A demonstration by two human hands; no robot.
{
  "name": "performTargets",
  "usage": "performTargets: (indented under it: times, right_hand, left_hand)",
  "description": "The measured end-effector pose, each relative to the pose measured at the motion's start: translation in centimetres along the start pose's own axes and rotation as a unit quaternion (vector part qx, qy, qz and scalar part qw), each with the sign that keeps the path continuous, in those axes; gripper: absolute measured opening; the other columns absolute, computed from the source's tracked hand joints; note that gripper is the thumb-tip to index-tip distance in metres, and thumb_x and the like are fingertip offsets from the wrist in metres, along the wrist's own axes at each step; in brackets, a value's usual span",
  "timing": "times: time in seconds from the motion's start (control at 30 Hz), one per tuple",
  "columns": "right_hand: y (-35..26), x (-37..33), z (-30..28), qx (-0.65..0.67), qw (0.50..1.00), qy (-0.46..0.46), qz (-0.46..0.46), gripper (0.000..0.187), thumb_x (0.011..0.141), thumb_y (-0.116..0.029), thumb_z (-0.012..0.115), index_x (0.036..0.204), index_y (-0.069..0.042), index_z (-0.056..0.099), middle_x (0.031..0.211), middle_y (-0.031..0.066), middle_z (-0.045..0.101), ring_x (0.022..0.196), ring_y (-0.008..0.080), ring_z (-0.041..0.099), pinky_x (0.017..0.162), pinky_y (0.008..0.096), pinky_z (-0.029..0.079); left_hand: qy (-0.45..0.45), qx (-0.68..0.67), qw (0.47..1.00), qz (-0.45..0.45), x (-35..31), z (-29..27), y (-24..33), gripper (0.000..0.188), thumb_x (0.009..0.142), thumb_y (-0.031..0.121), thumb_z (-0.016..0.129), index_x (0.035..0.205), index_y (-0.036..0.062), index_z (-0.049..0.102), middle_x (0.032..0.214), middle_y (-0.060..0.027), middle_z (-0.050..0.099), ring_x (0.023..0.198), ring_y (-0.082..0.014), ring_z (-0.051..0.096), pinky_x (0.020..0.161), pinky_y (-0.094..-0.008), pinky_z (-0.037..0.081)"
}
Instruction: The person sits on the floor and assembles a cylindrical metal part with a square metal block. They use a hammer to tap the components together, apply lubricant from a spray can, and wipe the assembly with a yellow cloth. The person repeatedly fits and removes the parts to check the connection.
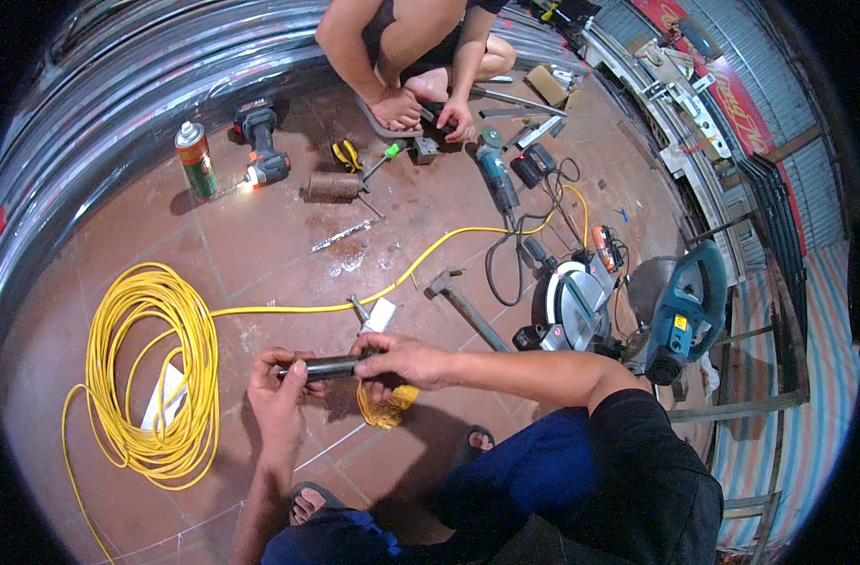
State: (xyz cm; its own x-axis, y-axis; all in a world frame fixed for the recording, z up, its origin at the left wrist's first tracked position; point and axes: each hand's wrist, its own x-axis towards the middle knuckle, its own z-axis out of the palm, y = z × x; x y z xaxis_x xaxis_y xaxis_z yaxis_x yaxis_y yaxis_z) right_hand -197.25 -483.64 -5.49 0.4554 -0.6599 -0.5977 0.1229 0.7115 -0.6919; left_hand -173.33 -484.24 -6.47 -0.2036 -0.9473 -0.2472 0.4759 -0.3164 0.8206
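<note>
My left hand grips one end of a dark, shiny metal cylinder, its fingertips and thumb closed on it. At the other end, my right hand has its fingers wrapped round the cylinder. A yellow, fringed, cloth-like piece hangs below my right hand; whether the fingers hold it too is hidden. Just beyond the hands, a white flat piece lies on the tiled floor beside a small metal tool. To the right of these is a hammer.
A coil of yellow cable lies left, its line crossing the floor. A spray can, a cordless drill, pliers and a rusty cylinder are farther off. A co-worker's hands are beyond. An angle grinder and a saw stand right.
</note>
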Motion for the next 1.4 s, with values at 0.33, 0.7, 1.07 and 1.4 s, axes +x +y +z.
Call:
performTargets:
  times: [0.33, 0.7, 1.07, 1.4]
  right_hand:
    - [-2.2, -1.3, -1.3, -0.237, 0.965, 0.108, 0.020, 0.031, 0.096, -0.041, 0.061, 0.102, -0.011, 0.064, 0.076, -0.0031, 0.053, 0.058, 0.0054, 0.049, 0.048, 0.0230, 0.040]
    - [-1.7, -2.3, -1.3, -0.015, 0.987, 0.136, 0.090, 0.033, 0.099, -0.040, 0.059, 0.099, -0.008, 0.063, 0.068, 0.0006, 0.054, 0.046, 0.0071, 0.039, 0.039, 0.0243, 0.028]
    - [-1.9, -2.3, 0.5, -0.173, 0.975, 0.137, -0.025, 0.032, 0.100, -0.041, 0.056, 0.106, -0.010, 0.059, 0.075, 0.0022, 0.054, 0.053, 0.0062, 0.040, 0.045, 0.0226, 0.027]
    - [-0.9, -2.4, 0.4, 0.048, 0.991, 0.101, 0.071, 0.032, 0.103, -0.041, 0.050, 0.101, -0.010, 0.056, 0.069, 0.0029, 0.053, 0.045, 0.0088, 0.037, 0.041, 0.0268, 0.026]
  left_hand:
    - [-0.184, 0.328, 0.925, -0.049, -2.8, -1.3, -2.4, 0.040, 0.094, 0.020, 0.069, 0.128, -0.0011, 0.062, 0.113, -0.0189, 0.070, 0.102, -0.0262, 0.069, 0.090, -0.0371, 0.054]
    - [-0.048, 0.407, 0.912, 0.011, -3.1, -1.3, -2.4, 0.020, 0.095, 0.015, 0.069, 0.106, -0.0019, 0.067, 0.096, -0.0153, 0.071, 0.087, -0.0243, 0.070, 0.077, -0.0360, 0.055]
    - [0.020, 0.156, 0.980, -0.121, -2.9, -1.6, -4.0, 0.041, 0.107, 0.035, 0.048, 0.085, 0.0033, 0.063, 0.063, -0.0029, 0.056, 0.057, -0.0123, 0.056, 0.054, -0.0275, 0.044]
    - [0.001, 0.110, 0.990, 0.088, -3.6, -1.6, -4.9, 0.022, 0.100, 0.009, 0.063, 0.117, -0.0044, 0.060, 0.100, -0.0116, 0.066, 0.084, -0.0176, 0.069, 0.069, -0.0291, 0.059]
